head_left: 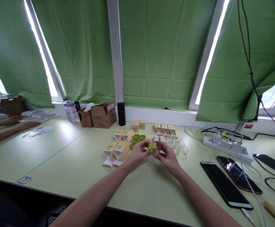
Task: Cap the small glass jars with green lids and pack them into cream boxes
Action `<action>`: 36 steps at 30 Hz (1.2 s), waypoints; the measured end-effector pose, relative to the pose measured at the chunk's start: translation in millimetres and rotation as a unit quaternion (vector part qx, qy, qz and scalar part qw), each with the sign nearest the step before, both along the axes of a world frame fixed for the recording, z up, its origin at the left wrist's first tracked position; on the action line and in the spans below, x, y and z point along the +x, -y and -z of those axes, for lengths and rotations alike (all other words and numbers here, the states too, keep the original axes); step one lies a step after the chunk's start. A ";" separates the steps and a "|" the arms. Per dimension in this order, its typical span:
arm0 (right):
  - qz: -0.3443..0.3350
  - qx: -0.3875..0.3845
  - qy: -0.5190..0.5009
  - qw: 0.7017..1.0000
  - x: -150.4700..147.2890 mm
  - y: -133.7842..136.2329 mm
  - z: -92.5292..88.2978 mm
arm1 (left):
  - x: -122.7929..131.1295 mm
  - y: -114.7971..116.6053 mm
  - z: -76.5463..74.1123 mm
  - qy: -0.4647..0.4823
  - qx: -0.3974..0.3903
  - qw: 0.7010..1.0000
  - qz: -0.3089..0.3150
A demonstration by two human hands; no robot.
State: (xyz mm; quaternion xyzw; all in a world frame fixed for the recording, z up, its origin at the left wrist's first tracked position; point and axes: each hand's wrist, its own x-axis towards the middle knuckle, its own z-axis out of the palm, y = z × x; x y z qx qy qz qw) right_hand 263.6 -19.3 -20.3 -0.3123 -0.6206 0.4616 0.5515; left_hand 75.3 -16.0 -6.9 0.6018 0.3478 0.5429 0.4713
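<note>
Found the small green piece [152, 147] pinched between both hands, lifted a little above the worktop [63, 148] and just in front of the rows of stock. Saw the fingers [143, 145] of the left hand [138, 154] closed on its left side and those of the right hand [167, 156] closed on its right side; judged it therefore to lie exactly between the two, with neither hand nearer. Could not tell its long axis (too small in the head view), only that it looked about as wide as tall. Counted nine tan cartons [120, 151] with green labels, behind and to the left of the hands: two large in front, two behind these, two further back, three off to the right. Counted perhaps six more green pieces [137, 138] in a tight cluster just beyond the left hand, though not surely. Made out roughly six clear cups [180, 146] with yellow insides just beyond the right hand, and two small white pieces [159, 138] beside them. Noted also three phones [226, 184] lying flat well apart on the right, one power strip [224, 147], one brown box [103, 115], and the two forearms of another person [9, 126] resting at the far left.
</note>
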 end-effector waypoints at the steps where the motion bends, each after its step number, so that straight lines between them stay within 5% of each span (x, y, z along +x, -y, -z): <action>1: -0.001 0.000 -0.003 1.000 -0.1 0.6 -0.6 | 0.3 -0.1 -0.4 0.000 0.000 1.000 -0.001; 21: -0.041 -0.011 -0.092 0.995 -0.7 2.2 -6.3 | 5.5 10.8 -3.9 -0.091 0.099 0.990 -0.048; 36: -0.116 -0.111 -0.204 0.966 3.9 0.1 -8.4 | 5.1 8.6 2.8 -0.127 0.159 0.975 -0.086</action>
